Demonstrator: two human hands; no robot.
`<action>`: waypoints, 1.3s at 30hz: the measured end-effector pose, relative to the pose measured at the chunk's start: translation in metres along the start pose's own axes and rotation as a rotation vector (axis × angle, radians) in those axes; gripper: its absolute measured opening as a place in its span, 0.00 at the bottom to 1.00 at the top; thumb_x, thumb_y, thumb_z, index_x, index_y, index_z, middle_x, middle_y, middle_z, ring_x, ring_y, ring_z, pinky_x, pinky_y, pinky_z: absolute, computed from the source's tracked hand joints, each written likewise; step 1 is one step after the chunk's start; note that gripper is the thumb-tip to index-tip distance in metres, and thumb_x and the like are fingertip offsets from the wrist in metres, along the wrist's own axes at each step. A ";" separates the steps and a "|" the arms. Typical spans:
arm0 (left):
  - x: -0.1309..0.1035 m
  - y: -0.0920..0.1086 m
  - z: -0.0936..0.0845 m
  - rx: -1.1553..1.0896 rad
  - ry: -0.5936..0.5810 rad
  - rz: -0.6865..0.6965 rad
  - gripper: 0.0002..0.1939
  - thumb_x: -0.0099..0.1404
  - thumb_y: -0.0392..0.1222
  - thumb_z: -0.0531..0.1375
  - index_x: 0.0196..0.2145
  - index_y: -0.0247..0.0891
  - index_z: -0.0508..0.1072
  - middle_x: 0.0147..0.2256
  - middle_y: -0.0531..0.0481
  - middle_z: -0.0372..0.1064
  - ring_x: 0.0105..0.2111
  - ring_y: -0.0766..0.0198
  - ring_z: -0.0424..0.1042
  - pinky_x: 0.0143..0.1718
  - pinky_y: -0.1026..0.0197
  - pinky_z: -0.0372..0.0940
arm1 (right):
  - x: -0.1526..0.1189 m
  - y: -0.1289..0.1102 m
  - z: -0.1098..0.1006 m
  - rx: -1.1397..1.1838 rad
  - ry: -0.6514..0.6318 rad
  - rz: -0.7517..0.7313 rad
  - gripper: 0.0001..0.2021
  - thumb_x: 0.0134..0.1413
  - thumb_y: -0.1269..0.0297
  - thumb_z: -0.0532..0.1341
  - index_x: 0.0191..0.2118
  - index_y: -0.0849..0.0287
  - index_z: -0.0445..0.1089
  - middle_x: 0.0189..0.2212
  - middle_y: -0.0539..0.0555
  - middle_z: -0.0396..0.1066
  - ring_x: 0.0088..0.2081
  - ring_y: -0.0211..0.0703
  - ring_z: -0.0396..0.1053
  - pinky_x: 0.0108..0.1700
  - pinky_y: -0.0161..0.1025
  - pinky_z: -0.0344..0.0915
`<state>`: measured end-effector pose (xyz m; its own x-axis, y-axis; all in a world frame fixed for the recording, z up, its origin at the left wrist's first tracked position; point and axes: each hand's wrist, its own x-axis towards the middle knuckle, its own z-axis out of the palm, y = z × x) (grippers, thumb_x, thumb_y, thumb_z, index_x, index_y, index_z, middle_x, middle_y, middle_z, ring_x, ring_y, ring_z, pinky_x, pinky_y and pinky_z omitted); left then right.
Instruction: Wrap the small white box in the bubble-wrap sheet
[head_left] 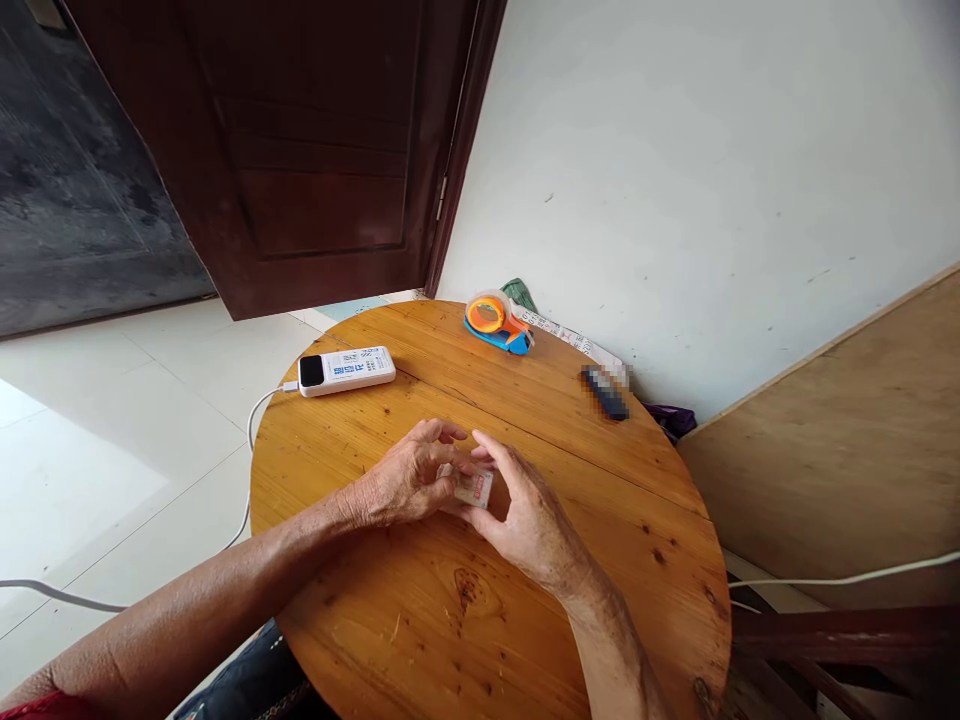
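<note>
A small, flat, see-through case (pixel 478 488) with red print lies between my two hands, over the middle of the round wooden table. At its left end, my left hand (pixel 420 475) has the thumb and bent fingers closed on it, covering part of it. My right hand (pixel 529 520) curves around the right side, thumb along the near edge and fingertips by the far edge. What is inside the case is too small to tell.
Behind the hands stands an orange and blue tape dispenser (pixel 496 322). A white power bank (pixel 347 371) with a plugged-in white cable (pixel 255 425) lies at the left rim. A dark, blurred-out object (pixel 604 392) lies right. Wall (pixel 675 180) and door (pixel 322 150) stand beyond the table (pixel 637 600).
</note>
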<state>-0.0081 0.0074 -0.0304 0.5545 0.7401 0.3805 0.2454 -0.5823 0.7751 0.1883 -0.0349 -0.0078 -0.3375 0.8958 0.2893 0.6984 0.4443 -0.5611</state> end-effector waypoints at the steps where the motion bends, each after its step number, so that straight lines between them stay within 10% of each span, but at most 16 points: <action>1: 0.000 0.000 0.000 -0.004 0.004 -0.004 0.17 0.59 0.29 0.56 0.41 0.39 0.79 0.52 0.42 0.64 0.53 0.52 0.66 0.53 0.51 0.66 | 0.000 0.000 0.000 0.005 -0.005 0.012 0.36 0.50 0.73 0.66 0.64 0.51 0.55 0.51 0.57 0.71 0.51 0.51 0.71 0.54 0.51 0.68; 15: 0.002 0.008 -0.008 -0.334 0.059 -0.214 0.09 0.55 0.33 0.58 0.34 0.36 0.75 0.53 0.42 0.66 0.57 0.51 0.65 0.55 0.52 0.64 | 0.001 -0.002 -0.003 -0.016 -0.017 -0.009 0.35 0.47 0.73 0.67 0.62 0.51 0.58 0.51 0.57 0.72 0.50 0.51 0.72 0.53 0.50 0.69; 39: 0.002 0.010 -0.010 -0.176 -0.014 -0.144 0.17 0.54 0.31 0.58 0.39 0.41 0.80 0.55 0.44 0.66 0.57 0.50 0.63 0.57 0.49 0.61 | 0.000 0.000 -0.006 -0.022 0.017 -0.045 0.33 0.50 0.66 0.67 0.62 0.53 0.58 0.47 0.57 0.73 0.49 0.53 0.72 0.53 0.53 0.68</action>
<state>-0.0123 0.0056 -0.0169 0.5353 0.8057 0.2536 0.1807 -0.4025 0.8974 0.1922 -0.0346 -0.0028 -0.3583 0.8746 0.3267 0.6969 0.4834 -0.5298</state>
